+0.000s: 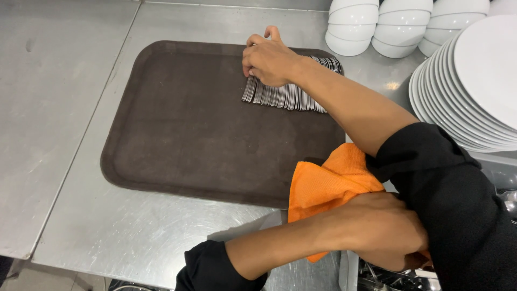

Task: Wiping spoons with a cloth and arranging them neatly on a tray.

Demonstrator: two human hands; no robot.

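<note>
Head view, looking down on a steel counter (81, 215). A dark brown rectangular tray (188, 134) lies across the middle of it. At the tray's 1 o'clock corner sits a tight row of metal cutlery (291, 96), the pieces packed side by side, handles fanned toward the near side.

Right hand (269, 59): reaches across from 4 o'clock, bare forearm, black sleeve pushed up. It rests on the left end of the cutlery row, fingers curled down over the pieces, thumb up at the far side. Contact is clear; whether any single piece is pinched cannot be told.

Left hand (385, 229): low at 5 o'clock, off the tray's near-right corner, closed on an orange cloth (328, 186). The cloth bunches out above the knuckles and overlaps the tray's edge.

At 1 to 2 o'clock, off the tray: stacked white bowls (401, 27), turned upside down, and a leaning stack of white plates (468, 86), just beside the right arm.
</note>
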